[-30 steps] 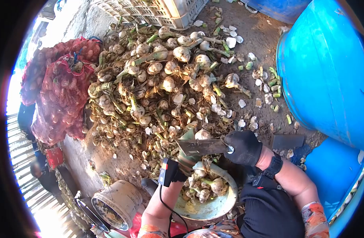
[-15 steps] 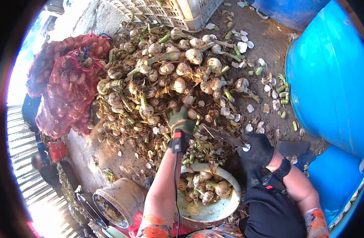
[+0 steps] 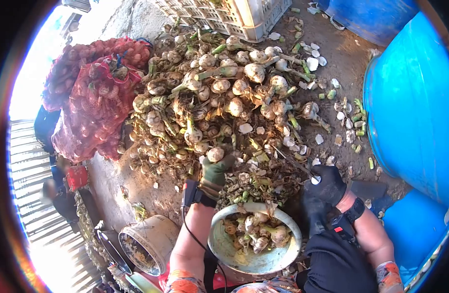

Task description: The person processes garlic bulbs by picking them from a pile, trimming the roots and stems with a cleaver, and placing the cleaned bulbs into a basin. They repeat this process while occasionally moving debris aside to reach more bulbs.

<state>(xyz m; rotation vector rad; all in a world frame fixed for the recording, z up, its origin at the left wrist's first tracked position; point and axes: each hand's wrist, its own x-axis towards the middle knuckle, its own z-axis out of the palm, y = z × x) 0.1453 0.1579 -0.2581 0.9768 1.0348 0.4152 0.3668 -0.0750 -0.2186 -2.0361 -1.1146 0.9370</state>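
My left hand [image 3: 215, 171], in a green glove, is closed around a pale garlic bulb [image 3: 215, 154] at the near edge of a large heap of garlic [image 3: 235, 107]. A stem seems to rise beside the fingers. My right hand [image 3: 327, 185], in a dark glove, grips a knife [image 3: 296, 165] by its handle. The blade points up and left over cut stems and leaf scraps [image 3: 253, 183], apart from the bulb. Just below, between my forearms, stands a pale green basin [image 3: 295, 244] with several trimmed bulbs [image 3: 258, 232] in it.
Red mesh sacks [image 3: 95, 107] of bulbs lie at the left. A white bucket [image 3: 156, 239] lies tipped at lower left. A plastic crate [image 3: 253, 22] stands behind the heap. Blue barrels [image 3: 410, 97] line the right. White slices [image 3: 312, 63] litter the ground.
My left hand has drawn back from the heap toward me, now with a garlic bulb showing in its fingers. The right hand keeps the knife in about the same place. The view has shifted slightly.
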